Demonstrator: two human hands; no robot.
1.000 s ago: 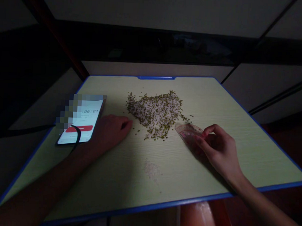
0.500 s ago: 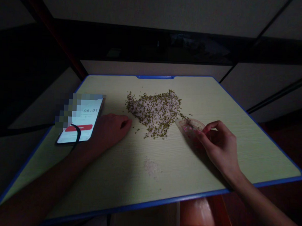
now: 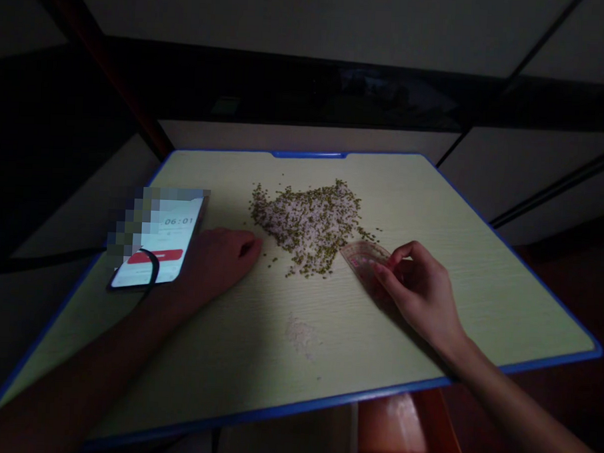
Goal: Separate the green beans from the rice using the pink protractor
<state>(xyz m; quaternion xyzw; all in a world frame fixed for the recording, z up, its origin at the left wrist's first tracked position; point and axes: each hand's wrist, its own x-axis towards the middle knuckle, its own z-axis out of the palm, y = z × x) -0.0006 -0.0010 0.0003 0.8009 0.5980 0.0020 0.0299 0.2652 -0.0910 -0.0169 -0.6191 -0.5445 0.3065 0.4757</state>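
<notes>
Protractor (image 3: 361, 257) pinched in our right hand (image 3: 426, 295), narrow grip, thumb against fingers. Its free corner is at the right near edge of the green-and-pale grain pile (image 3: 305, 220) on the bench (image 3: 480, 281). Our left hand (image 3: 223, 258) lies curled between phone (image 3: 174, 231) and pile; we can't tell if that grip holds anything.
</notes>
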